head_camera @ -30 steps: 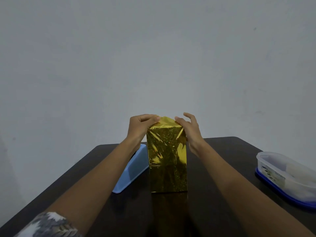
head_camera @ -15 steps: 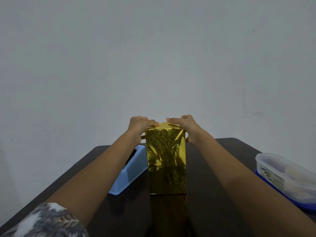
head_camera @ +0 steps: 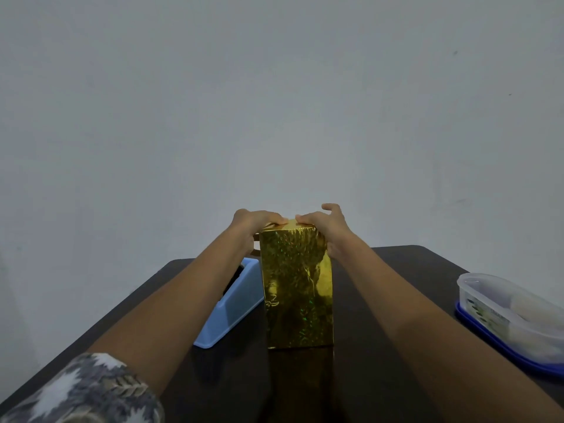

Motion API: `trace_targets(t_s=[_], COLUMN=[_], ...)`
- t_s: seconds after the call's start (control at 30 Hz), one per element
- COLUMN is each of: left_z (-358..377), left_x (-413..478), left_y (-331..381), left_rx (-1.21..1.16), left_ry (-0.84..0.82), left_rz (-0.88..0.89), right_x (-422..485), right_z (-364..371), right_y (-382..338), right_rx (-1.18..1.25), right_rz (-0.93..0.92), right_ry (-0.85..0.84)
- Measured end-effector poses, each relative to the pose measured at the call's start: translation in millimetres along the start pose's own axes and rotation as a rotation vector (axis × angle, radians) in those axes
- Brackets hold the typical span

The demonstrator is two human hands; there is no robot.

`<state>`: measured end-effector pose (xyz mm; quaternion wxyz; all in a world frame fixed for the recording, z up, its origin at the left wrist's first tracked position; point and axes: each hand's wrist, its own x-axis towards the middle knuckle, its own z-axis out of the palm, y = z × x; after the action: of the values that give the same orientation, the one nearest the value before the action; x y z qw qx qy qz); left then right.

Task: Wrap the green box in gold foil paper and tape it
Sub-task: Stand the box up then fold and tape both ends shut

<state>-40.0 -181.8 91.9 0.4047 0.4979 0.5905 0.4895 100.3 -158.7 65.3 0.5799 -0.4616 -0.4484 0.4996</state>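
Since 1 s ago: the raised peak of foil at the top has gone down flat, and both hands have dropped with it onto the top face.

- gold foil paper [head_camera: 297, 285]: covers every visible face of the green box, and no green shows. The parcel stands upright on its short end at mid-desk [head_camera: 412, 270]. Near face smooth with slight crinkles. No tape visible on it from here.
- left hand [head_camera: 254, 222]: at 10 o'clock of the parcel top. Thumb lies flat on the top foil, fingers curl over the far edge and grip it.
- right hand [head_camera: 325, 228]: at 2 o'clock of the top. Thumb presses the fold down, palm against the side, the other fingers lifted and loosely spread.
- The 2 thumbs almost meet at the top centre.
- blue tape dispenser [head_camera: 233, 306]: at 9 o'clock of the parcel, just beside it; contact not clear.
- clear tub on a blue lid [head_camera: 506, 312]: at 3 o'clock, well apart, near the desk edge.

Handling, as judged: the parcel looks light and stiff, tall on a narrow base, so it would tip easily. The foil is slick, springy and apt to tear or unfold if released. Best held at the top corners, 1 thumb kept on the fold while the other hand fetches tape.
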Motion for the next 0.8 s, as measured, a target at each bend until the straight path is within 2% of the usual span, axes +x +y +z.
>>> trace_targets(t_s=[0.1, 0.27, 0.43, 0.47, 0.53, 0.6, 0.67, 0.8], left_z=[0.8, 3.8, -18.5, -28.8, -57.8, -79.8, -92.3, -103.6], left_x=[2.9, 6.9, 18.4, 24.4, 31.6, 35.6, 33.1, 30.9], left_y=[2.6, -1.9, -33.1, -45.2, -74.5, -98.7, -110.1, -110.2], left_rx=[0.017, -0.061, -0.339, -0.284, 0.158, 0.528, 0.588, 0.464], left_ry=[-0.001, 0.017, 0.071, 0.143, 0.310, 0.307, 0.196, 0.082], left_rz=[-0.011, -0.021, 0.015, 0.053, 0.131, 0.060, -0.061, -0.150], right_x=[-1.0, 4.4, 2.9, 4.0, 3.3, 3.8, 5.3, 1.4], right_z=[-6.4, 4.0, 6.5, 5.5, 5.2, 3.2, 0.2, -2.9], right_y=[-3.8, -0.2, 4.7, 5.4, 6.9, 7.9, 9.3, 8.1], right_rx=[-0.027, 0.006, 0.057, 0.054, 0.035, 0.013, -0.010, -0.037], right_rz=[0.040, 0.019, 0.005, 0.001, -0.006, -0.022, -0.030, -0.035], right_ry=[-0.050, 0.037, 0.068, 0.076, 0.098, 0.121, 0.125, 0.120])
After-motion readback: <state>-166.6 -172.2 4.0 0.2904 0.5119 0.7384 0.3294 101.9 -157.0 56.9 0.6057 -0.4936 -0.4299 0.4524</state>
